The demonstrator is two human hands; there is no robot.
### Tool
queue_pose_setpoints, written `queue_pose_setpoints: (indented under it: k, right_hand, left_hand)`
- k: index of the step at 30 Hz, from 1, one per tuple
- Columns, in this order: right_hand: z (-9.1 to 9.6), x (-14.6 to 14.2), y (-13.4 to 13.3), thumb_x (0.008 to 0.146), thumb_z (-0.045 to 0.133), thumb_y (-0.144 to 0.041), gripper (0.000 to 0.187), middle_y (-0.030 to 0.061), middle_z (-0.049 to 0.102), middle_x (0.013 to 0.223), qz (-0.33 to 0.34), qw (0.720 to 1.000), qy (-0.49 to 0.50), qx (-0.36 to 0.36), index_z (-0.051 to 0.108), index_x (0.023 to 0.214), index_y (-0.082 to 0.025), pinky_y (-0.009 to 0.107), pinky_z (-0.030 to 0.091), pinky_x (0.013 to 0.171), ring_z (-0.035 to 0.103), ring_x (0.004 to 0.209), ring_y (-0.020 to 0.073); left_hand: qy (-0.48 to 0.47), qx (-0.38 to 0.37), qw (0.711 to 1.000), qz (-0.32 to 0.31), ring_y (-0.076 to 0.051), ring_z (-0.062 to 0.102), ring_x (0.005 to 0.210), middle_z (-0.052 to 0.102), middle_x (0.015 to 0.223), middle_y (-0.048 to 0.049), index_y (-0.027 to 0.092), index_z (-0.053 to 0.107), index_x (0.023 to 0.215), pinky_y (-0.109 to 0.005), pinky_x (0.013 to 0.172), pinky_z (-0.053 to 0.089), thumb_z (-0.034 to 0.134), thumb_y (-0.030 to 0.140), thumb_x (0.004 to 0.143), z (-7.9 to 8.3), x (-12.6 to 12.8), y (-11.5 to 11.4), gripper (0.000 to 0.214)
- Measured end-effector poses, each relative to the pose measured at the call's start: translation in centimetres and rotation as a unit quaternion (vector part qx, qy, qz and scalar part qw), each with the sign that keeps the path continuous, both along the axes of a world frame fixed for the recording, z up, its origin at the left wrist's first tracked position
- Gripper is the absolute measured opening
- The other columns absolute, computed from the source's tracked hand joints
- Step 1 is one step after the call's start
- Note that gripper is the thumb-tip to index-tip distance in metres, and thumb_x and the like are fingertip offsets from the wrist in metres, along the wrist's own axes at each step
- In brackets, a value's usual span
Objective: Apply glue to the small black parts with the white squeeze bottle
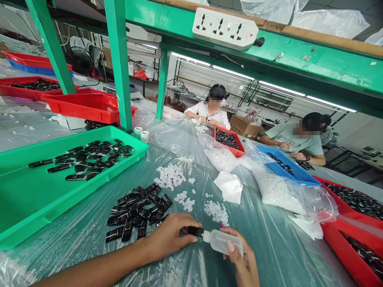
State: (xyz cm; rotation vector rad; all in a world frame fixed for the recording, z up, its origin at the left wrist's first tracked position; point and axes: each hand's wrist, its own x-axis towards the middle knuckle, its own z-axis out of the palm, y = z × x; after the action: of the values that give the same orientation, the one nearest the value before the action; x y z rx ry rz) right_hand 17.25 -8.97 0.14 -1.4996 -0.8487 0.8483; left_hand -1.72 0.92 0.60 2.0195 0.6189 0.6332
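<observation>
My left hand [173, 235] pinches a small black plastic piece [195, 231] between thumb and fingers. In my right hand [243, 255] lies a translucent squeeze bottle [225, 242], tilted on its side, its nozzle end against or very near the black piece; I cannot tell if they touch. Left of my hands is a heap of similar black pieces [136, 209]. Beyond them lie a pile of white bits [170, 176] and a smaller pile of fine white bits [216, 212]. Whether the bottle gives out any liquid cannot be seen.
A green tray [18, 211] with black pieces stands at left. A white cloth [229, 187] and a bag of white bits [278, 193] lie to the right, with red bins [332, 235] and a blue bin [302, 173]. Two people sit across the table. A green frame [121, 71] rises ahead.
</observation>
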Motion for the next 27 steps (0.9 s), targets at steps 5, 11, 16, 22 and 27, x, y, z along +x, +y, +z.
queue_pose_setpoints:
  k: [5, 11, 16, 22, 27]
  right_hand:
    - [-0.10, -0.18, -0.11, 0.068, 0.063, -0.055, 0.039, 0.0043, 0.063, 0.080, -0.008, 1.000, -0.013, 0.022, 0.064, 0.087, -0.020, 0.022, 0.041, 0.054, 0.052, 0.064, 0.0169]
    - [-0.03, -0.27, -0.24, 0.069, 0.063, -0.053, 0.037, 0.0032, 0.062, 0.080, -0.014, 0.999, -0.027, 0.022, 0.063, 0.088, -0.021, 0.021, 0.041, 0.056, 0.053, 0.066, 0.0163]
    - [0.06, -0.13, -0.21, 0.067, 0.062, -0.055, 0.038, 0.0024, 0.060, 0.069, 0.006, 1.000, -0.017, 0.013, 0.063, 0.084, -0.021, 0.021, 0.041, 0.052, 0.053, 0.062, 0.0167]
    - [-0.10, -0.15, -0.17, 0.068, 0.063, -0.054, 0.037, 0.0036, 0.063, 0.076, -0.007, 0.999, -0.042, 0.029, 0.064, 0.086, -0.021, 0.021, 0.042, 0.054, 0.054, 0.063, 0.0166]
    - [0.02, -0.26, -0.30, 0.067, 0.064, -0.053, 0.036, 0.0045, 0.063, 0.077, -0.022, 0.996, -0.082, 0.033, 0.064, 0.084, -0.021, 0.022, 0.043, 0.054, 0.057, 0.066, 0.0190]
  left_hand:
    - [0.005, 0.015, 1.000, 0.006, -0.018, 0.060, 0.082, 0.066, 0.094, -0.0040, 0.023, 0.064, 0.105, -0.024, 0.069, 0.045, 0.065, 0.026, 0.079, -0.21, 0.01, 0.06, 0.027]
    - [0.009, 0.019, 1.000, 0.004, -0.017, 0.059, 0.082, 0.065, 0.094, -0.0029, 0.023, 0.064, 0.104, -0.022, 0.069, 0.044, 0.066, 0.024, 0.078, 0.01, -0.06, -0.01, 0.026]
    - [0.012, 0.022, 1.000, 0.000, -0.017, 0.059, 0.082, 0.065, 0.092, -0.0023, 0.024, 0.064, 0.102, -0.022, 0.068, 0.044, 0.065, 0.023, 0.079, 0.22, 0.04, 0.15, 0.023]
    - [0.016, 0.020, 1.000, -0.002, -0.016, 0.058, 0.080, 0.065, 0.091, -0.0020, 0.024, 0.065, 0.100, -0.022, 0.067, 0.043, 0.064, 0.022, 0.079, 0.34, 0.01, -0.04, 0.021]
    - [0.028, 0.017, 0.999, -0.002, -0.017, 0.057, 0.079, 0.064, 0.091, -0.0023, 0.025, 0.064, 0.100, -0.022, 0.066, 0.043, 0.064, 0.024, 0.080, 0.40, -0.07, -0.13, 0.020]
